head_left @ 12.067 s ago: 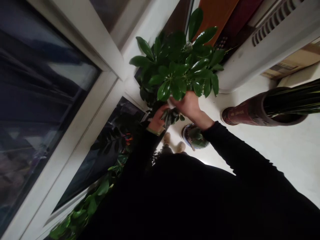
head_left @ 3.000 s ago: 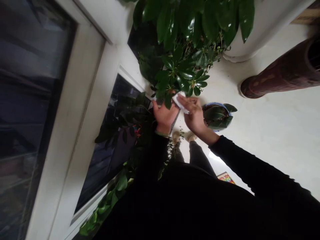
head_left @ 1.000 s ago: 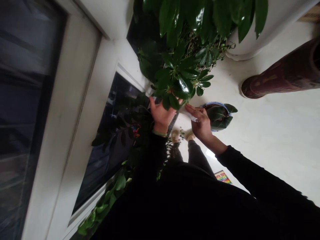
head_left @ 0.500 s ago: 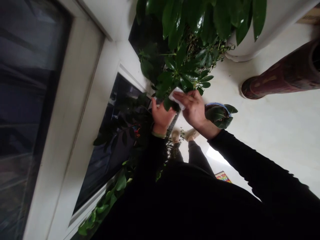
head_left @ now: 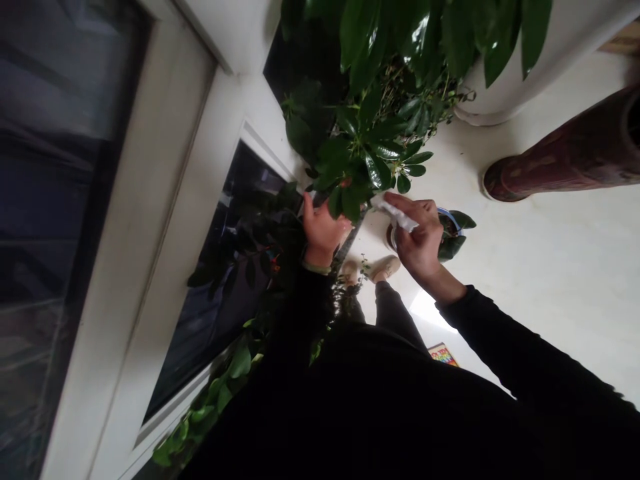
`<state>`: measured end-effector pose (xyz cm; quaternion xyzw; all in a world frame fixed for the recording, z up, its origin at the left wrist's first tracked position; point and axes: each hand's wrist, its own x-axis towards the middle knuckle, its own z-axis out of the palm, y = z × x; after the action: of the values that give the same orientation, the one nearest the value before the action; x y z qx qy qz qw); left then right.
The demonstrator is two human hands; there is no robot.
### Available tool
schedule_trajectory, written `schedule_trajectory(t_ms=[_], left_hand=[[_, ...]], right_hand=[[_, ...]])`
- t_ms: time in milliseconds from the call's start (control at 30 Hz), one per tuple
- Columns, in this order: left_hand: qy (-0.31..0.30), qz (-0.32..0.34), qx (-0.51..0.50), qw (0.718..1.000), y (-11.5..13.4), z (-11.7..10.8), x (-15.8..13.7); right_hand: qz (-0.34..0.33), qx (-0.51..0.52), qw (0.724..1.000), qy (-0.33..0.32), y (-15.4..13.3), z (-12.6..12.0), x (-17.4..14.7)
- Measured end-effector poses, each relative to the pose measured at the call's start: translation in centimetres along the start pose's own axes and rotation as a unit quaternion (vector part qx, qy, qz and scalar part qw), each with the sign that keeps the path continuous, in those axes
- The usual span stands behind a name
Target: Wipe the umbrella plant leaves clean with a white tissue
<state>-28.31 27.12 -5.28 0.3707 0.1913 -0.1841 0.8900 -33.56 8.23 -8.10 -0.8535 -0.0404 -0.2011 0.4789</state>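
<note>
In the head view a green plant with glossy, finger-like leaves (head_left: 377, 167) grows beside the window. My left hand (head_left: 323, 233) is palm up under its lower leaves (head_left: 353, 200), thumb spread out to the side. Those leaves lie over the palm and hide most of the fingers, which look stretched out. To the right, my right hand (head_left: 420, 237) pinches a crumpled white tissue (head_left: 397, 213). The tissue is just off the leaves, at their lower right edge.
A white-framed window (head_left: 185, 167) runs along the left. Low on the right are a small potted plant (head_left: 453, 233) and a tall dark red vase (head_left: 560, 150). A large white pot (head_left: 515, 87) stands at upper right, and a colourful printed item (head_left: 443, 355) lies on the floor.
My right hand has drawn back right and slightly down, taking the tissue off the leaf. My left hand stays under the leaves.
</note>
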Motion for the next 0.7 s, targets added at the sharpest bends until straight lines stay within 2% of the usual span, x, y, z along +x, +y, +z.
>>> schedule_trajectory(t_ms=[100, 200, 367, 467, 567, 700], left_hand=[[-0.002, -0.003, -0.015, 1.000, -0.5, 0.2, -0.2], [-0.008, 0.002, -0.047, 0.999, -0.7, 0.3, -0.2], [-0.035, -0.008, -0.053, 0.998, -0.3, 0.2, -0.2], [-0.037, -0.003, -0.038, 0.999, 0.1, 0.1, -0.2], [-0.029, 0.003, -0.052, 0.998, 0.1, -0.1, 0.1], [0.035, 0.013, -0.065, 0.997, -0.5, -0.4, 1.9]], right_hand=[[-0.034, -0.011, 0.999, -0.001, -0.9, 1.0, 0.8], [-0.076, -0.044, 0.996, -0.026, -0.5, 2.2, 1.2], [-0.105, -0.056, 0.993, -0.017, 1.4, 2.8, -0.9], [-0.076, -0.032, 0.996, -0.021, 1.8, 2.1, -2.6], [-0.007, 0.007, 1.000, -0.030, 0.7, 1.2, -3.0], [0.102, 0.128, 0.986, -0.025, -2.0, 1.1, -1.6]])
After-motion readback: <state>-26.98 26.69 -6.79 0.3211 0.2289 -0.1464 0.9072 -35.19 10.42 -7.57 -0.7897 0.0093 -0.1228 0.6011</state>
